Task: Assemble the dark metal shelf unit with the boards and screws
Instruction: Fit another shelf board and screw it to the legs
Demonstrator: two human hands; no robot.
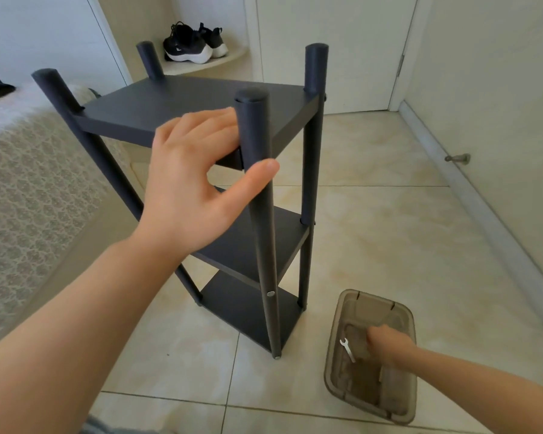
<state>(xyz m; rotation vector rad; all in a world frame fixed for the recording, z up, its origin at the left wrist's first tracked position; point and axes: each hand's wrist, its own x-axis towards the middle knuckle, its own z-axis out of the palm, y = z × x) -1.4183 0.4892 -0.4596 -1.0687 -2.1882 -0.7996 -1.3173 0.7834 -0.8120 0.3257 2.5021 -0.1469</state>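
**My tally**

I count one dark grey metal shelf unit (pixel 195 101) with three flat dark boards (pixel 248 308) and four round dark posts (pixel 314 120), one silver screw head (pixel 270 293), one smoky translucent plastic box (pixel 398 399), one small white flat spanner (pixel 347 349), and two black white-soled trainers (pixel 188 42).

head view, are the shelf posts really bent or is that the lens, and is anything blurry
Head view: likely wide-angle distortion, as the near post of the shelf unit bows and the posts splay outward; head view: soft, even light, no hard shadows or glare; head view: the right hand in the brown bin looks slightly blurred, the left hand clearer.
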